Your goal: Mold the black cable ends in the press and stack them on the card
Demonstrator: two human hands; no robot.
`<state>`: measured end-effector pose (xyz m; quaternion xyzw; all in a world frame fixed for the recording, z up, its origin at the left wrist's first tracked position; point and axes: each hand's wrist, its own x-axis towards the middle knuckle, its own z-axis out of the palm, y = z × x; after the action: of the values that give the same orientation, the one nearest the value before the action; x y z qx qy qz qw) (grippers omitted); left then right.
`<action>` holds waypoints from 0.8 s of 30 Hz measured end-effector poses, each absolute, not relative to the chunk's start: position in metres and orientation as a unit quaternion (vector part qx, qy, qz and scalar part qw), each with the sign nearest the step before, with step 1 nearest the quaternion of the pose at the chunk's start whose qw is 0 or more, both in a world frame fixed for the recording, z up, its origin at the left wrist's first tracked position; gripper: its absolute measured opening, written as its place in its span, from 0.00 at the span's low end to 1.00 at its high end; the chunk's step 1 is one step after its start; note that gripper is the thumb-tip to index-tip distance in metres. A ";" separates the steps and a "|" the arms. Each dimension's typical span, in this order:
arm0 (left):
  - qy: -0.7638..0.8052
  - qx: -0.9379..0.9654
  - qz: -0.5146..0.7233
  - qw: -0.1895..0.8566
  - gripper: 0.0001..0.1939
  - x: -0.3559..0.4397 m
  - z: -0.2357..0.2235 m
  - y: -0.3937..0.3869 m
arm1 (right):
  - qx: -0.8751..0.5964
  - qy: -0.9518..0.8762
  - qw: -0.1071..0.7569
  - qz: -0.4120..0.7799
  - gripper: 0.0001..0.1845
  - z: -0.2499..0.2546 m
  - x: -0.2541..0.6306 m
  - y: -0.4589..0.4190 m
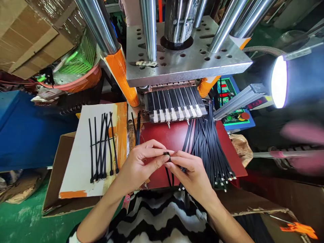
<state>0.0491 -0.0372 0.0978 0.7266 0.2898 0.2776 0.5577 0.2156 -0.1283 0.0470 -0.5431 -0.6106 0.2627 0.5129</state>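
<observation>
Your grip's closed on a small black cable end (166, 156), left hand (144, 158) and right hand (191, 168) pinching it over the red tabletop (155, 135); uneven finger pressure could twist it or let it slip. Black strands (172, 179) below, likely its tail, run toward you, so long axis reads fore-aft; tip direction unclear.

The worn top (164, 216) has wavy black-and-white stripes.

Over the red smooth desk (162, 131), just below centre, is a small black blocky piece (168, 156); right of it lie flat black cables (207, 145). At left, thin black cables (103, 152) lie on a white rectangular board (79, 162). A silver metal press (187, 72) stands behind, upper centre.
</observation>
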 end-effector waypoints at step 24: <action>0.300 0.831 0.412 0.223 0.12 0.078 0.084 0.075 | -0.514 -0.537 0.257 0.618 0.24 0.041 0.217 -0.126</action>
<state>0.0781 0.0750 0.0843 0.8313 0.3001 0.4116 0.2225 0.2168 -0.1264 0.0408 -0.5142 -0.5366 0.6179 0.2566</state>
